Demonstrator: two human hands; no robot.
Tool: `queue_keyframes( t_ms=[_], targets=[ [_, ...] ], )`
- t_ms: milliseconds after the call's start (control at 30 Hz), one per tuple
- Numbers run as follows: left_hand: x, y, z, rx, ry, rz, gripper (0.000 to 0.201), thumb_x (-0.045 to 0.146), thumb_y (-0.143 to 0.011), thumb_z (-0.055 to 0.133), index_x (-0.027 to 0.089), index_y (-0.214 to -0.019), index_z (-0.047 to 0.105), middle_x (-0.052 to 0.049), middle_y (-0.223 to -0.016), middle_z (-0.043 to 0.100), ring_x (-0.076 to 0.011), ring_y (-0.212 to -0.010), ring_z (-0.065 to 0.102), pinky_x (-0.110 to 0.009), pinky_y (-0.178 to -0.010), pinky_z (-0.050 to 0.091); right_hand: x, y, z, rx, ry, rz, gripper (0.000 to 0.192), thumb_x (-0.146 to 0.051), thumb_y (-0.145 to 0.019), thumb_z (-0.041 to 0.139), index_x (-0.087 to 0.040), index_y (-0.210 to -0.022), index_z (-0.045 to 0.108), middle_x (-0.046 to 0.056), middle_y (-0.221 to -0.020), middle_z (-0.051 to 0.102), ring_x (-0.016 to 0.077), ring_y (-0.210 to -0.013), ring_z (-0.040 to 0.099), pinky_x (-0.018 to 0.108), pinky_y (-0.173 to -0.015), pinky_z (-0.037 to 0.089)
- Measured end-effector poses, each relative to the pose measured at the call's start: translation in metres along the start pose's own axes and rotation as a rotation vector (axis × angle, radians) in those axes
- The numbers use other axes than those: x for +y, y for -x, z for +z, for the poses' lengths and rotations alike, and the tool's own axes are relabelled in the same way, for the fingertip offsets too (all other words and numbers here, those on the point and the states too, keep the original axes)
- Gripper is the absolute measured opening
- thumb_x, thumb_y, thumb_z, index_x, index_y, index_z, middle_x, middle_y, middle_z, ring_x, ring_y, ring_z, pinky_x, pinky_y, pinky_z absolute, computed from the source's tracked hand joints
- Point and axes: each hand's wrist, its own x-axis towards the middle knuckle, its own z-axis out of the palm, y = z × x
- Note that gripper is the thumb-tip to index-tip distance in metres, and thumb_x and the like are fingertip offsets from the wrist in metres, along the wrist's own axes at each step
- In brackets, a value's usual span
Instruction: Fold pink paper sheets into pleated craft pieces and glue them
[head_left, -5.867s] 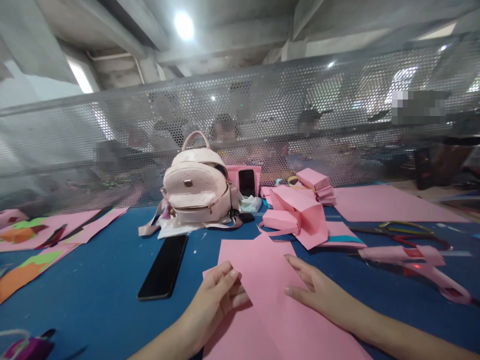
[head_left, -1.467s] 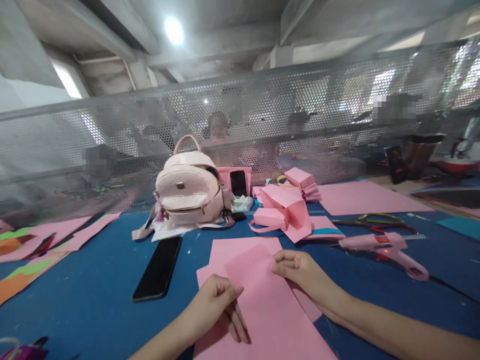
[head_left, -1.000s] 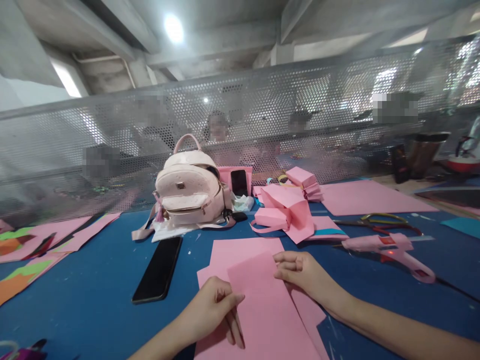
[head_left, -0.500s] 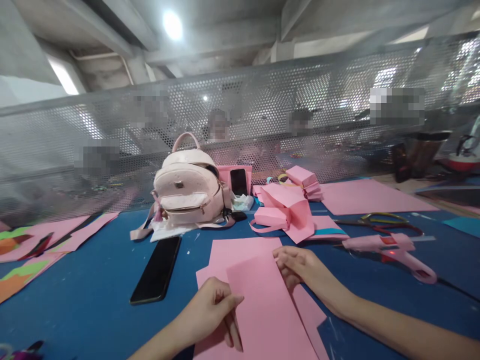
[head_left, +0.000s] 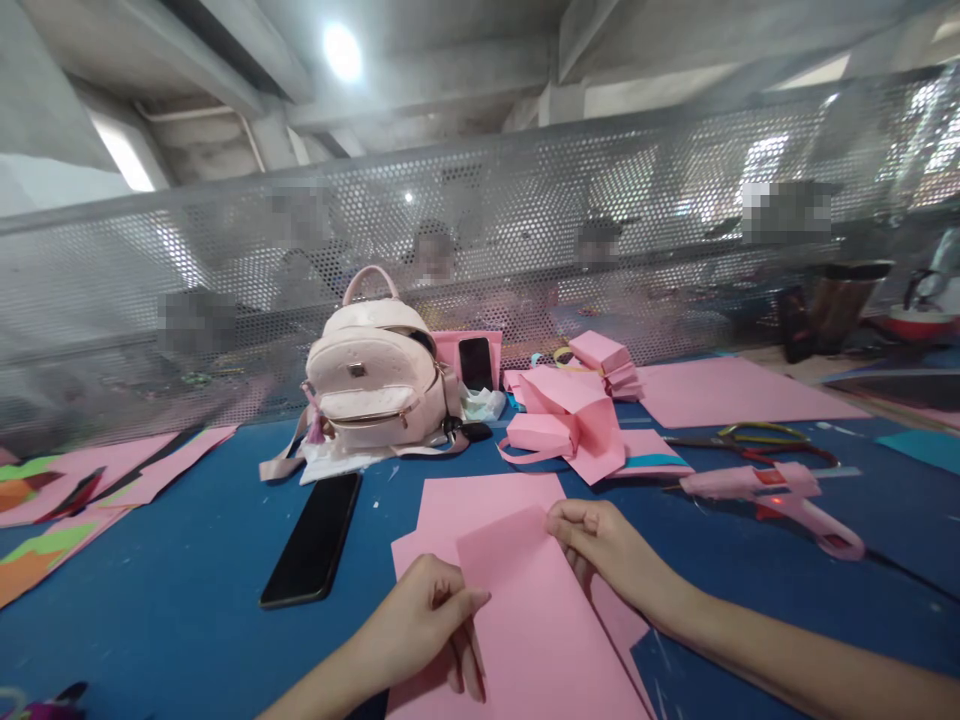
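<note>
In front of me a sheet of pink paper [head_left: 525, 600] is raised a little above other pink sheets [head_left: 442, 505] on the blue table. At its left edge my left hand [head_left: 431, 620] is closed, thumb on top and the other fingers partly hidden beneath. My right hand [head_left: 600, 545] pinches the far right corner of the same sheet between thumb and fingers. To the left of my hands lies a black phone [head_left: 313, 540]. A pink glue gun [head_left: 780, 495] with a small red light rests on the right.
A pale pink backpack [head_left: 375, 375] stands at the back beside a second phone [head_left: 475, 364]. Folded pink paper pieces [head_left: 574, 410] lie right of it, near scissors [head_left: 765, 442]. A perforated metal screen [head_left: 510, 220] borders the table, with people behind it. Coloured papers [head_left: 67, 540] lie at left.
My right hand has shifted slightly down with the sheet's corner, and the sheet's far edge slants more. My left hand has hardly moved.
</note>
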Motion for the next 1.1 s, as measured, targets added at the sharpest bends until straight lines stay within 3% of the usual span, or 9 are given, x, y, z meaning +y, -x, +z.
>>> queue_keyframes(
  t_ms=[267, 433, 600, 700, 867, 967, 1100],
  targets=[
    [0.002, 0.001, 0.000, -0.072, -0.033, -0.023, 0.062, 0.060, -0.085, 0.051, 0.010, -0.050, 0.060, -0.020, -0.057, 0.069, -0.0132, -0.036, 0.058, -0.021, -0.040, 0.044, 0.001, -0.001, -0.002, 0.122, -0.063, -0.001, 0.040, -0.041, -0.056, 0.087, -0.017, -0.071, 0.059, -0.004, -0.057, 0.057, 0.0093, -0.047, 0.049, 0.022, -0.046, 0.037],
    [0.003, 0.002, 0.004, -0.060, -0.061, -0.037, 0.065, 0.063, -0.083, 0.050, 0.009, -0.049, 0.061, -0.021, -0.056, 0.069, -0.0123, -0.035, 0.056, -0.020, -0.038, 0.043, -0.003, 0.001, 0.000, 0.095, 0.009, -0.109, 0.038, -0.048, -0.070, 0.077, -0.016, -0.064, 0.056, -0.005, -0.050, 0.050, 0.0081, -0.043, 0.046, 0.021, -0.044, 0.031],
    [0.003, 0.003, 0.007, -0.058, -0.041, -0.038, 0.065, 0.065, -0.081, 0.053, 0.009, -0.048, 0.060, -0.020, -0.054, 0.068, -0.0121, -0.034, 0.056, -0.019, -0.036, 0.042, 0.001, -0.003, -0.004, 0.065, 0.065, -0.091, 0.045, -0.058, -0.077, 0.067, -0.018, -0.063, 0.052, -0.005, -0.050, 0.048, 0.0090, -0.036, 0.045, 0.021, -0.039, 0.029],
    [0.002, 0.001, 0.005, -0.001, 0.012, -0.002, 0.067, 0.069, -0.078, 0.055, 0.009, -0.047, 0.060, -0.019, -0.049, 0.066, -0.0139, -0.033, 0.057, -0.020, -0.035, 0.042, 0.001, -0.004, -0.005, 0.013, 0.007, -0.057, 0.048, -0.063, -0.077, 0.063, -0.017, -0.069, 0.054, -0.005, -0.056, 0.047, 0.0078, -0.041, 0.042, 0.021, -0.041, 0.029],
    [0.010, -0.004, -0.009, 0.165, 0.033, 0.103, 0.071, 0.069, -0.080, 0.053, 0.007, -0.046, 0.061, -0.017, -0.042, 0.062, -0.0141, -0.033, 0.058, -0.019, -0.036, 0.041, -0.005, 0.002, -0.002, -0.108, 0.016, -0.022, 0.059, -0.073, -0.079, 0.053, -0.017, -0.063, 0.051, -0.008, -0.055, 0.030, 0.0065, -0.048, 0.019, 0.022, -0.046, 0.013],
    [0.015, -0.003, -0.016, 0.228, 0.029, 0.122, 0.068, 0.067, -0.080, 0.056, 0.007, -0.048, 0.062, -0.017, -0.043, 0.063, -0.0162, -0.035, 0.061, -0.019, -0.036, 0.043, -0.006, 0.002, -0.003, -0.100, 0.032, 0.012, 0.064, -0.079, -0.077, 0.048, -0.018, -0.062, 0.049, -0.006, -0.055, 0.033, 0.0077, -0.049, 0.022, 0.022, -0.047, 0.016],
    [0.018, -0.002, -0.019, 0.290, 0.035, 0.136, 0.064, 0.065, -0.080, 0.058, 0.008, -0.051, 0.062, -0.017, -0.045, 0.065, -0.0178, -0.036, 0.062, -0.019, -0.034, 0.041, -0.002, -0.001, -0.006, -0.222, 0.110, -0.021, 0.054, -0.068, -0.069, 0.068, -0.018, -0.064, 0.050, -0.005, -0.058, 0.039, 0.0089, -0.052, 0.032, 0.022, -0.049, 0.022]
  ],
)
